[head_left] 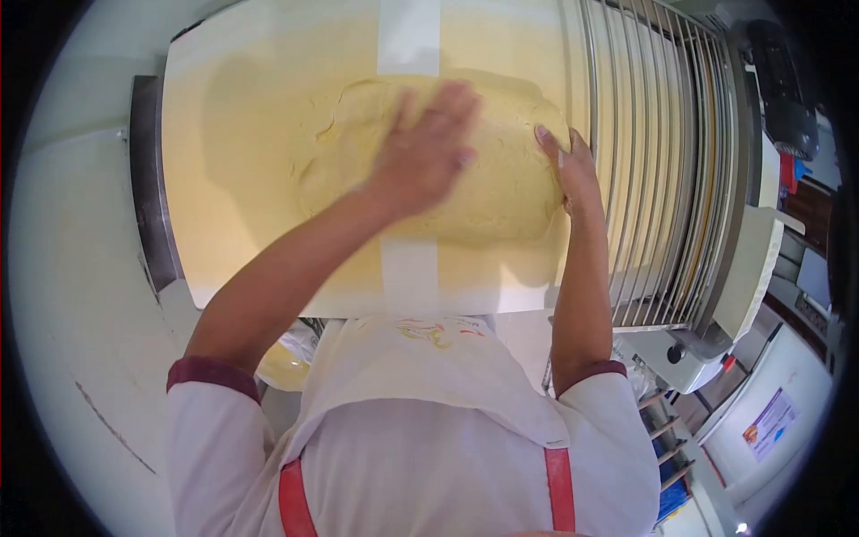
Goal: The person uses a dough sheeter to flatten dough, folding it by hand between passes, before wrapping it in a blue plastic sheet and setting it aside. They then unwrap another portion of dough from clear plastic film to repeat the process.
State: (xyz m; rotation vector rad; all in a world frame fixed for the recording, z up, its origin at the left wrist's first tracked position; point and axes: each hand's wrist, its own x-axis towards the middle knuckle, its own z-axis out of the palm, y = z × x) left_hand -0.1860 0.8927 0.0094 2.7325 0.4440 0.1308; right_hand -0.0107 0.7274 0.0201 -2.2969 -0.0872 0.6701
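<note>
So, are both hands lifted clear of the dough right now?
No: the left hand presses flat on top of the dough and the right hand grips its edge beside the metal guard.

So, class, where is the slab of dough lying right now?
In the head view, the dough lies on the floured belt, just left of the metal guard bars, under the left hand and right hand.

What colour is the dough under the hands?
Pale yellow dough, seen best in the head view.

We see pale conveyor belt (pixel 233 179) of dough sheeter, white strip (pixel 409 36) down middle. Yellow dough slab (pixel 501 188) flat on belt, beside metal guard grille (pixel 653 161).
</note>
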